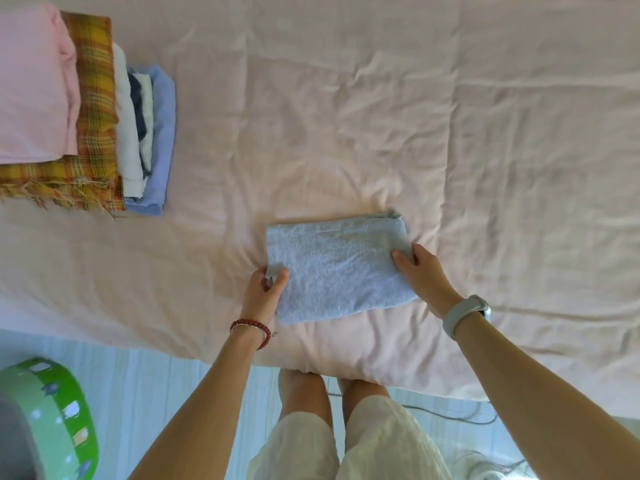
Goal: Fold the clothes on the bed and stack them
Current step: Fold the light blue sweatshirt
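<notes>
A light grey-blue garment (337,268), folded into a rectangle, lies on the pale pink bed (381,116) near its front edge. My left hand (265,292) grips the garment's left edge, thumb on top and fingers under the cloth. My right hand (420,273) grips the right edge the same way. At the far left of the bed stands a stack of folded clothes (79,112): a pink piece on top, then a yellow-orange plaid one, white and dark pieces, and a light blue one at the bottom.
A green round container (59,410) with small pictures stands on the pale floor at the lower left. A dark cable (446,415) runs on the floor by the bed's front edge. My legs touch the bed's edge.
</notes>
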{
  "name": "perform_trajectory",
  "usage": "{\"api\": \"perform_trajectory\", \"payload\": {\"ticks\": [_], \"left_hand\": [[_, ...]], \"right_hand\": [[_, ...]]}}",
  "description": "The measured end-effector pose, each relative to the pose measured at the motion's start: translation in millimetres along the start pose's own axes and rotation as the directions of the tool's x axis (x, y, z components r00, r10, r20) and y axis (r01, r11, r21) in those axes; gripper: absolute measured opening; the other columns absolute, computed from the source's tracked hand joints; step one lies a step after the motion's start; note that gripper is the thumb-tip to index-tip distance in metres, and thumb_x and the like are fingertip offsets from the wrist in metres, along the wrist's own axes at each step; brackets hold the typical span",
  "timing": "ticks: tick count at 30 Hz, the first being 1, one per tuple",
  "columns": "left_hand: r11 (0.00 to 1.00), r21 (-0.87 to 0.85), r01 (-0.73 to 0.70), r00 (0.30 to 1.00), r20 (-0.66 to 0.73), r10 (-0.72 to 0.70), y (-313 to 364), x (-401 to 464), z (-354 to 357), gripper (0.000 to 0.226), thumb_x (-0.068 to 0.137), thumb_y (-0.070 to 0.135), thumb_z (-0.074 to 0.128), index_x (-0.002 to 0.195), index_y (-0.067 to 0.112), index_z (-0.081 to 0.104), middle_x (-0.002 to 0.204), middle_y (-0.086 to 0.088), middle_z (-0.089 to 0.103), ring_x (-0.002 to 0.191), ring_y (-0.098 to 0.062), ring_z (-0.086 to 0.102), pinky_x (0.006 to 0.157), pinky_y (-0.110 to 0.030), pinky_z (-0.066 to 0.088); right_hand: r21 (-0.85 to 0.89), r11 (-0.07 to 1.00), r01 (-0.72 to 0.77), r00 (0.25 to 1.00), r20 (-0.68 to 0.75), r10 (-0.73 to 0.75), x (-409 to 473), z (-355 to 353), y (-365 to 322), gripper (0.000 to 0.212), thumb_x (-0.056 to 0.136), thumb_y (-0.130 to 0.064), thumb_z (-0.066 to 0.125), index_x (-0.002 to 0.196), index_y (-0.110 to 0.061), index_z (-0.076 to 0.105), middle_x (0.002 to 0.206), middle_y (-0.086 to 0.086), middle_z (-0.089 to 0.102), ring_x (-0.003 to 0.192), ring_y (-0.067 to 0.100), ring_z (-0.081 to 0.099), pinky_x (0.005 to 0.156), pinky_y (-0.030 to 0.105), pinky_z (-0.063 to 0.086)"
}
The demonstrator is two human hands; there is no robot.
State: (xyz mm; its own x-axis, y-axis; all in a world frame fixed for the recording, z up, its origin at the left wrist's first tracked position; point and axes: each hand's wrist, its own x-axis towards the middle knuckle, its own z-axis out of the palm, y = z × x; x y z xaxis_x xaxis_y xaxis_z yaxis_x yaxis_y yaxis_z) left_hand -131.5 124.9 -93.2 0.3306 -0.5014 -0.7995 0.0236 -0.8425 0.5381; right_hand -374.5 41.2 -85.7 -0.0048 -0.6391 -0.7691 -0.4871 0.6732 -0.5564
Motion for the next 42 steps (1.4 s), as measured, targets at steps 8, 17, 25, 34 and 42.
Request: {"api": "perform_trajectory", "payload": {"ticks": [8,17,25,34,42], "left_hand": [[0.991,-0.044,-0.123,0.973,-0.201,0.111,18,-3,8,0.027,0.091,0.015,0.057,0.114,0.005,0.051,0.096,-0.002,0.057,0.081,-0.011,0.053,0.061,-0.008,0.041],[0.882,-0.042,-0.470,0.849,-0.295,0.438,114,-28,-161,0.025,0.086,0.024,0.063,0.105,0.011,0.054,0.092,-0.001,0.058,0.090,-0.020,0.056,0.075,-0.025,0.046],[0.763,0.107,-0.638,0.610,-0.534,0.585,218,0,-362,0.027,0.093,0.016,0.053,0.116,0.001,0.055,0.100,-0.007,0.058,0.089,-0.017,0.052,0.069,-0.012,0.044],[0.950,0.112,-0.292,0.836,-0.453,0.311,209,109,-422,0.035,0.095,0.024,0.046,0.125,0.005,0.049,0.123,-0.016,0.056,0.109,-0.033,0.053,0.084,-0.034,0.041],[0.537,0.786,-0.307,0.440,-0.383,0.812,190,107,-404,0.049,0.091,0.030,0.045,0.137,0.013,0.044,0.141,-0.019,0.040,0.129,-0.041,0.036,0.103,-0.058,0.026]], "right_hand": [[0.025,0.992,0.122,0.985,-0.128,-0.118,-31,13,-25,0.038,0.093,-0.019,0.051,0.131,-0.019,0.046,0.107,-0.003,0.057,0.099,0.017,0.055,0.086,0.032,0.046],[0.076,0.924,0.374,0.899,-0.276,-0.341,-99,110,-159,0.033,0.093,-0.010,0.049,0.125,-0.016,0.052,0.096,-0.012,0.057,0.092,0.013,0.055,0.067,0.011,0.040],[0.192,0.749,0.634,0.766,-0.293,-0.573,-104,242,-337,0.029,0.093,-0.005,0.049,0.122,-0.008,0.053,0.090,-0.018,0.055,0.080,-0.006,0.053,0.065,0.003,0.041],[-0.078,0.913,0.400,0.903,-0.140,-0.407,-31,313,-386,0.035,0.095,-0.015,0.039,0.129,-0.015,0.048,0.093,0.001,0.058,0.072,0.014,0.051,0.057,0.021,0.041],[-0.641,0.406,0.652,0.349,-0.222,-0.911,-34,325,-357,0.042,0.081,-0.008,0.042,0.122,-0.008,0.053,0.113,0.015,0.057,0.108,0.027,0.046,0.092,0.043,0.038]]}}
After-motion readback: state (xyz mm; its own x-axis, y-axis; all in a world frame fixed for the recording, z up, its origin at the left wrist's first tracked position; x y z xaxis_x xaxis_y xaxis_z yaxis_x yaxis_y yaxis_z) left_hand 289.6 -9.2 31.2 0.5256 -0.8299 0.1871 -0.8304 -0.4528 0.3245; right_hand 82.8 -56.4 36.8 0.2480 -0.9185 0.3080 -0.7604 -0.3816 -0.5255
